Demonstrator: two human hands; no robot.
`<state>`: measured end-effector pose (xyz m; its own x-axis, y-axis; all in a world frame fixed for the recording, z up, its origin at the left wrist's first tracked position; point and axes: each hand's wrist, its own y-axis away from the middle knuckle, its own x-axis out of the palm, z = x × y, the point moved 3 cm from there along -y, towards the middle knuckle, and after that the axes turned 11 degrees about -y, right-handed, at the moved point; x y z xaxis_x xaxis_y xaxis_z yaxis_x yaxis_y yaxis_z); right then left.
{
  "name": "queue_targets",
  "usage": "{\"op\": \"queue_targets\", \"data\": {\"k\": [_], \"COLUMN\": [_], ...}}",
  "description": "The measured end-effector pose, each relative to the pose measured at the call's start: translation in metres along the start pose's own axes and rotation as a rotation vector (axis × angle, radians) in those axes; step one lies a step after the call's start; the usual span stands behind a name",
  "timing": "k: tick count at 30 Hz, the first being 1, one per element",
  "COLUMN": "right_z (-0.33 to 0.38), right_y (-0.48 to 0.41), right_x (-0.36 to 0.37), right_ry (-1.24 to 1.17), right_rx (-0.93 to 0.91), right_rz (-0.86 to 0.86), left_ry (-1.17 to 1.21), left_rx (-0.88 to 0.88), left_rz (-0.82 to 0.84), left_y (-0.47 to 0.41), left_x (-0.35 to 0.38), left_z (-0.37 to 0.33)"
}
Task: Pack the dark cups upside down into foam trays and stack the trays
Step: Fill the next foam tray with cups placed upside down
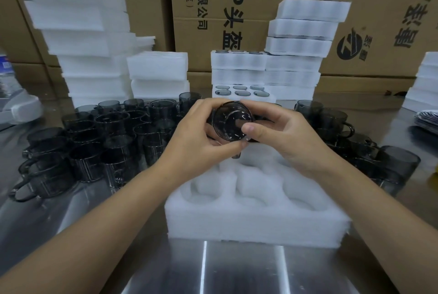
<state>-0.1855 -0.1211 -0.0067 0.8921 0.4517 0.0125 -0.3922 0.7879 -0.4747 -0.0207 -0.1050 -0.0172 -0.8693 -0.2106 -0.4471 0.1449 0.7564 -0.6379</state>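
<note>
A dark smoked-glass cup (231, 120) is held up in both hands, its round end turned toward me. My left hand (201, 142) grips it from the left and below, and my right hand (282, 137) pinches its right rim with the thumb. Just beneath them lies a white foam tray (256, 220) with round pockets that look vacant. Several dark cups (99, 139) with handles stand crowded on the steel table to the left, and more dark cups (369, 149) stand to the right. Behind my hands a filled tray (244, 92) shows cup bottoms facing up.
Stacks of filled foam trays (294, 57) rise at the back centre, and tall piles of white foam (83, 33) at the back left. Cardboard boxes (213, 9) form the wall behind. More foam (424, 85) sits at the far right. Bare steel table (237, 270) lies nearest me.
</note>
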Motion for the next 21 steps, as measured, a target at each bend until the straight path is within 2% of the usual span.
{"op": "queue_targets", "data": {"k": [4,9,12,17,21], "right_z": [0.001,-0.002,-0.003,-0.004,-0.006], "right_y": [0.0,0.001,0.001,0.0,0.0], "right_x": [0.001,0.002,0.001,-0.001,-0.001], "right_ry": [-0.018,0.082,0.114,0.155,0.168], "right_rx": [0.012,0.07,0.094,0.098,0.103], "right_rz": [-0.021,-0.07,-0.085,-0.086,-0.093], "left_ry": [-0.045,-0.264,-0.391,-0.611,-0.717], "left_rx": [-0.038,-0.056,-0.146,-0.278,-0.312], "left_rz": [-0.006,-0.037,-0.043,0.016,0.077], "left_y": [0.0,-0.003,-0.003,-0.006,-0.007], "left_x": [-0.002,-0.01,-0.013,-0.02,-0.026], "left_z": [0.001,0.0,0.003,0.012,0.012]}}
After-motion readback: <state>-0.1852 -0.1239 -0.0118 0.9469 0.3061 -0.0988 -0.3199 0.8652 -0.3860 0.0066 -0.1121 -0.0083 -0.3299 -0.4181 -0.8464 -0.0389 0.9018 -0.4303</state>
